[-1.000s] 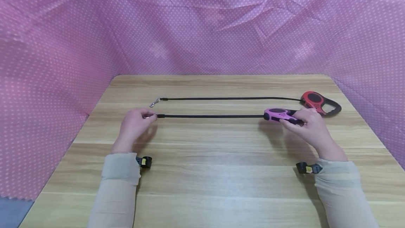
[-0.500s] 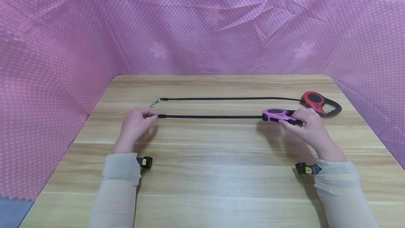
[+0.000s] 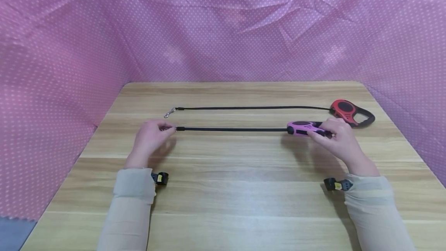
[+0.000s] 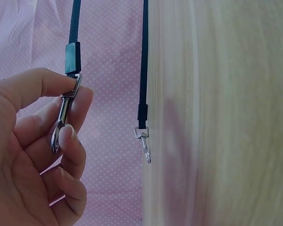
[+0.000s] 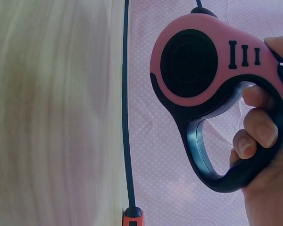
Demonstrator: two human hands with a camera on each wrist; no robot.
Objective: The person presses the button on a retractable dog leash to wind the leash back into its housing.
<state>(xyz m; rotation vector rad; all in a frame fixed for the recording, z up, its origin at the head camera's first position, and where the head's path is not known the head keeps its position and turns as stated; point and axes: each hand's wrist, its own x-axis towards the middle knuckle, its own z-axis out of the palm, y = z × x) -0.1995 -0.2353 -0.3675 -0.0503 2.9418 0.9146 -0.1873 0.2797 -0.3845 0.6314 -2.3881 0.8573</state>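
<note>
My right hand (image 3: 338, 136) grips the black handle of a pink retractable dog leash (image 3: 302, 128), fingers through the loop as the right wrist view shows. The pink leash body (image 5: 188, 61) is held up above the table. From it a black strap (image 3: 233, 129) runs straight and taut to the left. At the strap's far end my left hand (image 3: 150, 138) pinches the metal snap clip (image 4: 63, 110) between thumb and fingers. Behind lies a red retractable leash (image 3: 345, 107) on the table, its black strap (image 3: 251, 108) pulled out to the left, ending in a silver clip (image 3: 169, 112).
Both hands are over a light wooden table (image 3: 237, 200). Pink dotted cloth (image 3: 223, 30) hangs around its back and sides. The red leash lies just behind my right hand, its strap roughly parallel to the pink one's.
The pink leash body has shifted slightly left, and my left hand with the clip slightly right, so the strap between them is a little shorter. The red leash still lies in place.
</note>
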